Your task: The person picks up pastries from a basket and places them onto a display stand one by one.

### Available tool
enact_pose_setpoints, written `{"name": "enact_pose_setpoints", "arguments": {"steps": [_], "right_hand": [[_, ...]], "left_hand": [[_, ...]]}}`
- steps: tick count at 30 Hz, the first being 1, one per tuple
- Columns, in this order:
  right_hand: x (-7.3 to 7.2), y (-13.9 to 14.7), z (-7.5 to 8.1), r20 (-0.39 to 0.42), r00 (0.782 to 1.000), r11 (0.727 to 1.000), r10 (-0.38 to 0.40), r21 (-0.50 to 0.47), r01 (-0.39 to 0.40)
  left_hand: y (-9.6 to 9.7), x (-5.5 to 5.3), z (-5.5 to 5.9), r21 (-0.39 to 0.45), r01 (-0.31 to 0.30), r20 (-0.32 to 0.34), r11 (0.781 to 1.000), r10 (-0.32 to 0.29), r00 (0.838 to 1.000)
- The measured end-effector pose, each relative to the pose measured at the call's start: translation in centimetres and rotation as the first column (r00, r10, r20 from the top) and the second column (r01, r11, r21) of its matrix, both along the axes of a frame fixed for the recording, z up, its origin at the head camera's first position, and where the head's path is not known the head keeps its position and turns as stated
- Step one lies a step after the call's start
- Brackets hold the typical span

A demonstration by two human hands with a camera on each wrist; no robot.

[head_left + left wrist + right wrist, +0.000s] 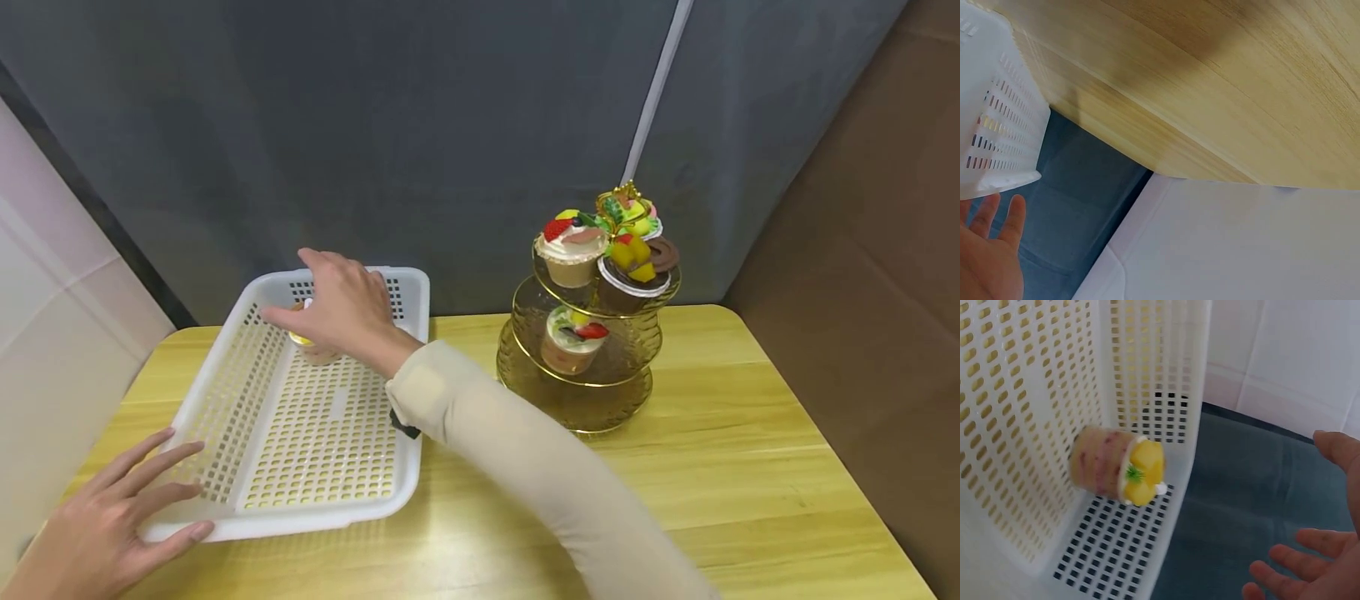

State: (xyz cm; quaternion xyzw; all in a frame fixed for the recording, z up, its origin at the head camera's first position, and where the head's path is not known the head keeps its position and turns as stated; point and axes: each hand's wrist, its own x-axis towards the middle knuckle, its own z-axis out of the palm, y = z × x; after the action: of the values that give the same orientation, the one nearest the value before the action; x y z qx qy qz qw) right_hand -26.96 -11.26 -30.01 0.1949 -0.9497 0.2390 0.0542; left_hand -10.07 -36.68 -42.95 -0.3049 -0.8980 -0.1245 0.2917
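A white perforated plastic basket [300, 522] sits on the left half of the table. Inside, near its far left corner, stands a dessert cup [1102, 464] with yellow fruit chunks and a green sprig on top. My right hand [348, 304] hovers over this cup, thumb and fingers spread wide; the right wrist view shows space between the fingers and the cup. My left hand [120, 517] rests at the basket's near left corner, its fingers extended over the rim. In the left wrist view, the left fingertips [1015, 209] lie right at the rim.
To the right stands a three-tier gold-rimmed stand [592, 410]. Its top tier bears a strawberry-topped cupcake [572, 254], a chocolate one [633, 279] and another behind; a fruit-topped cup [568, 350] sits on the middle tier. A dark grey wall [450, 150] rises behind the table.
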Motion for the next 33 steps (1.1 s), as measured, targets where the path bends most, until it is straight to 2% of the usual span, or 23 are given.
{"name": "enact_pose_setpoints", "arguments": {"steps": [9, 14, 22, 33], "right_hand": [[-1.0, -1.0, -1.7, 0.071, 0.996, 0.999, -0.045, 0.003, 0.045], [-1.6, -1.1, -3.2, 0.112, 0.993, 0.999, -0.040, -0.033, 0.043], [-2.1, -1.4, -4.9, 0.176, 0.984, 0.995, -0.039, -0.083, 0.054], [-2.7, -2.1, -8.0, 0.207, 0.978, 0.998, -0.037, -0.043, 0.047]], "left_hand": [[-0.1, 0.1, 0.4, -0.015, -0.018, 0.022, 1.000, 0.018, 1.000], [0.1, 0.1, 0.3, -0.008, -0.013, 0.012, 1.000, 0.014, 1.000], [0.2, 0.2, 0.4, -0.004, -0.029, 0.032, 1.000, 0.029, 0.999], [0.1, 0.5, 0.5, -0.023, -0.062, 0.057, 0.998, 0.063, 0.996]]}}
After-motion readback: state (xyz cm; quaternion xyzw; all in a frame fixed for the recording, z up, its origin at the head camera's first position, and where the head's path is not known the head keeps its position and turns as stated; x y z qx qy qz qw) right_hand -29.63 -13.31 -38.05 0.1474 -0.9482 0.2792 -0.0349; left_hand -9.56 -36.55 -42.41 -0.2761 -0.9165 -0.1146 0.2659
